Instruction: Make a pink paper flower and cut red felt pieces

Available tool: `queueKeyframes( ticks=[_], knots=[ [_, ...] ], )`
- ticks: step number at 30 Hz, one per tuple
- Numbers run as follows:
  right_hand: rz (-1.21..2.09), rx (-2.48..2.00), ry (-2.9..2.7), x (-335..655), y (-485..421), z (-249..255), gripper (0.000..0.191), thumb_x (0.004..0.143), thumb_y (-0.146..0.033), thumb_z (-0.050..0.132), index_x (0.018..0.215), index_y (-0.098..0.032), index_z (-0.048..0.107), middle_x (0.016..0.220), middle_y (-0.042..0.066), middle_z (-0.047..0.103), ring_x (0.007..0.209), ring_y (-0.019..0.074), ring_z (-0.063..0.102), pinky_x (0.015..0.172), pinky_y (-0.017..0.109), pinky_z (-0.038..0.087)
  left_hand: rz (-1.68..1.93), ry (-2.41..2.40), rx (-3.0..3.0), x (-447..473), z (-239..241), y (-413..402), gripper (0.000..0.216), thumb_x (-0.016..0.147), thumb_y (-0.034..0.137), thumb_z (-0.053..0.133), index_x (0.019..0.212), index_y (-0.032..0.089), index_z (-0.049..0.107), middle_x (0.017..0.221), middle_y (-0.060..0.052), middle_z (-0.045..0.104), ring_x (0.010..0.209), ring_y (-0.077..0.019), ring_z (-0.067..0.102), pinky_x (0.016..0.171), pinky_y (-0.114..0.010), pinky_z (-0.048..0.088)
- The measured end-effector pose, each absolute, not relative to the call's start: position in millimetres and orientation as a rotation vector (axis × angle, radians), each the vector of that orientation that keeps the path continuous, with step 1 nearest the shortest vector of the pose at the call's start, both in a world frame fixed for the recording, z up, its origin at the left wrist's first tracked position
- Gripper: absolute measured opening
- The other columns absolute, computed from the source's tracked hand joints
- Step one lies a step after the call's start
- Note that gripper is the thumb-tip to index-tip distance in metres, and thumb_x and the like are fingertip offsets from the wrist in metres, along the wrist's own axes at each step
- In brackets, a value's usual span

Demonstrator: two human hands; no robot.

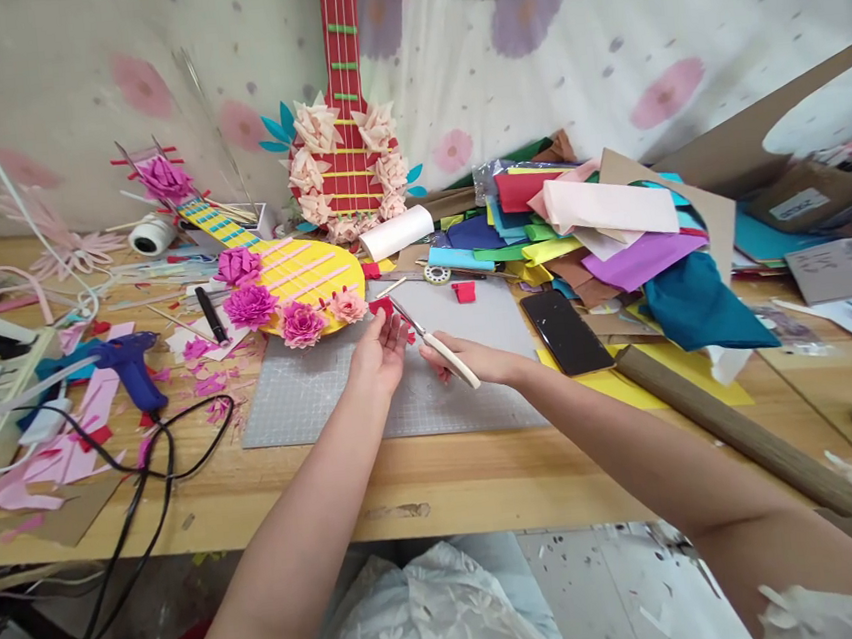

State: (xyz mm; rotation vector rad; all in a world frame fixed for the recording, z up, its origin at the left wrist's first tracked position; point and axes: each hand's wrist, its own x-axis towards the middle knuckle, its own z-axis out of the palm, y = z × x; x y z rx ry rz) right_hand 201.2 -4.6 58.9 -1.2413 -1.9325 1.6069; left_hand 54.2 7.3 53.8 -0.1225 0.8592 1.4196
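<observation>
Above the grey cutting mat (328, 399), my left hand (382, 352) is closed on a small piece of red paper (381, 306) at its fingertips. My right hand (475, 357) grips white-handled scissors (454, 360), whose blades point up and left toward that paper. Small red bits show between the two hands. Another folded red piece (464, 293) lies on the mat to the right. Just behind my left hand rests a yellow paper instrument (308, 276) trimmed with pink and magenta paper flowers. How the left fingers pinch the paper is partly hidden.
A blue glue gun (129, 368) with a looping cord sits at left among pink scraps. A red instrument with cream flowers (351, 161) leans at the back. To the right are a black phone (567, 331), piled coloured paper (637, 249) and a brown tube (738, 425).
</observation>
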Motion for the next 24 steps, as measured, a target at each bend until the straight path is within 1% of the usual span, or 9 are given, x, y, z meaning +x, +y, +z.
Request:
queueKeyframes(
  ticks=[4, 8, 16, 24],
  knots=[
    [1.663, -1.212, -1.893, 192.8, -5.2, 57.3, 0.047, 0.074, -0.064, 0.051, 0.073, -0.018, 0.041, 0.065, -0.003, 0.044, 0.056, 0.0088, 0.047, 0.052, 0.024, 0.041, 1.439, 0.889, -0.099, 59.9, 54.9, 4.7, 0.012, 0.08, 0.007, 0.056, 0.069, 0.013, 0.057, 0.06, 0.001, 0.061, 0.055, -0.0055, 0.06, 0.06, -0.017, 0.05],
    [1.712, -1.181, -1.81, 186.6, -6.8, 56.1, 0.046, 0.077, -0.063, 0.049, 0.072, -0.018, 0.041, 0.061, -0.005, 0.041, 0.05, 0.0073, 0.044, 0.046, 0.022, 0.038, 1.462, 0.908, -0.07, 62.7, 50.1, 3.7, 0.011, 0.078, 0.006, 0.058, 0.069, 0.014, 0.057, 0.062, 0.002, 0.062, 0.055, -0.0046, 0.059, 0.06, -0.015, 0.048],
    [1.776, -1.191, -1.738, 186.8, -7.0, 57.9, 0.047, 0.075, -0.063, 0.051, 0.068, -0.02, 0.035, 0.055, -0.007, 0.037, 0.045, 0.0063, 0.041, 0.042, 0.021, 0.033, 1.449, 0.969, -0.006, 63.1, 43.6, 4.8, 0.008, 0.075, 0.008, 0.059, 0.071, 0.015, 0.058, 0.065, 0.001, 0.064, 0.059, -0.0069, 0.06, 0.064, -0.019, 0.049],
    [1.789, -1.257, -1.679, 189.3, -7.4, 56.4, 0.048, 0.073, -0.064, 0.054, 0.07, -0.02, 0.036, 0.055, -0.007, 0.037, 0.043, 0.0061, 0.04, 0.04, 0.021, 0.031, 1.441, 0.972, 0.004, 61.4, 43.0, 4.2, 0.007, 0.074, 0.007, 0.059, 0.072, 0.014, 0.058, 0.066, 0.0, 0.064, 0.059, -0.0074, 0.06, 0.063, -0.02, 0.05]
  ],
)
